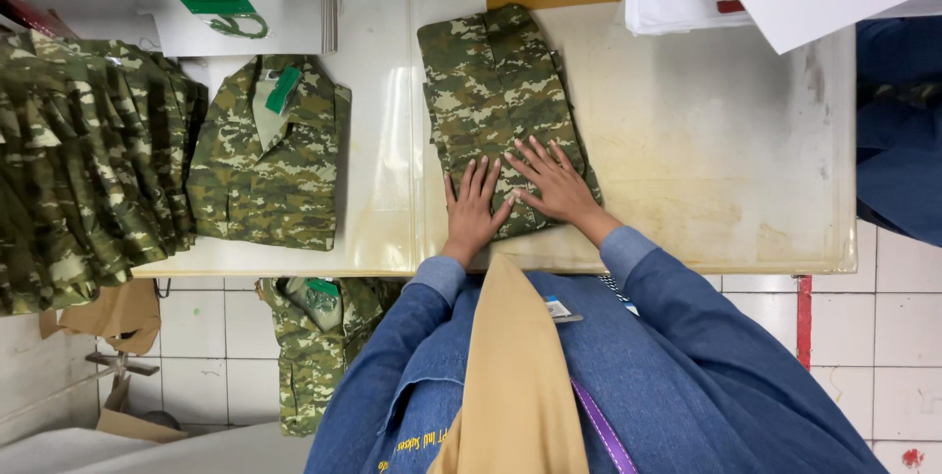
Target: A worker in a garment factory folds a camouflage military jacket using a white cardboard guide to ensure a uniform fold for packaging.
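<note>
Where hands [510, 201] press: camouflage garment [500, 101].

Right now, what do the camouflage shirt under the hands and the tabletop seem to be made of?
Camouflage shirt: looks like woven cloth, matte, creased flat under the left hand and right hand. Tabletop: seems a hard, smooth cream sheet, faintly glossy, stained and scuffed; the exact material is unclear.

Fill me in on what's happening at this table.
A person in a blue denim jacket presses both palms flat on a folded camouflage garment lying on the table. The left hand and right hand rest side by side on its near end. To the left lies another folded camouflage shirt with a green tag at the collar, and beyond it a stack of camouflage garments at the table's edge.
</note>
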